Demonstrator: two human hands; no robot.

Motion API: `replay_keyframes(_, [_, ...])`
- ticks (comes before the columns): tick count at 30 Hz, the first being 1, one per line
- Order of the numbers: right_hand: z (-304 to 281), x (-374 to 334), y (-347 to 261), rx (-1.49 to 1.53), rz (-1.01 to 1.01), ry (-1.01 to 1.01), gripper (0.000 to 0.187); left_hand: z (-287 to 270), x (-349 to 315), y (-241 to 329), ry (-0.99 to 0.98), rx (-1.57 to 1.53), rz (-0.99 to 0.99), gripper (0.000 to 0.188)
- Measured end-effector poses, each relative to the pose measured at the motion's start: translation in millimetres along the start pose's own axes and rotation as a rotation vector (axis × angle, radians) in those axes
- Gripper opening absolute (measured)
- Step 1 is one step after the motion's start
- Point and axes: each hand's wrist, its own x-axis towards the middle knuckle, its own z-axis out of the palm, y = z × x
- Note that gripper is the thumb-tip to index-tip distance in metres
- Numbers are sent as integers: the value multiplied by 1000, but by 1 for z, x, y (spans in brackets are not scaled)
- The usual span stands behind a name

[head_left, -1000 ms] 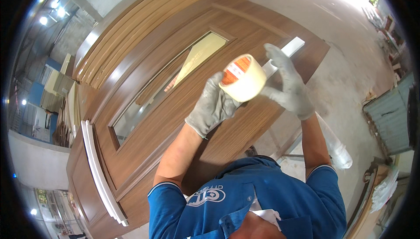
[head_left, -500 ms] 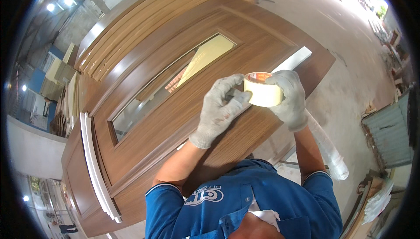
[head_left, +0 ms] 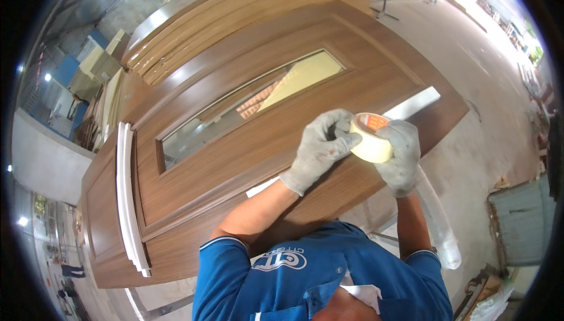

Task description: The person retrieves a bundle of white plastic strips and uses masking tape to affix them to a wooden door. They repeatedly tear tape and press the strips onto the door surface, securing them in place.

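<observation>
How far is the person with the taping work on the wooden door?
Done: a white strip already lies along the near edge of the door. In hand: the gloved left hand and right hand both grip the roll of tape. Left: no tape is visibly stuck on the strip yet.

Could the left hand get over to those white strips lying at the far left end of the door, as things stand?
Probably not without a step sideways. The left hand is on the roll of tape, which the right hand also grips. Nothing lies on the wooden door between it and the white strips, but they look beyond arm's length.
</observation>
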Motion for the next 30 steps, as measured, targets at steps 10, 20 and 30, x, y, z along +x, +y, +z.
replay_keyframes(10, [0, -3, -3, 2, -73, 152, 51, 10, -6, 5, 3, -45, -35, 31])
replay_keyframes(20, [-3, -6, -8, -17, -42, 174, 48, 17, -14, 6, 65, -77, 102, 20])
replay_keyframes(30, [-56, -6, -13, 175, 230, -321, 61, 17, 1, 26, -70, 14, -3, 12])
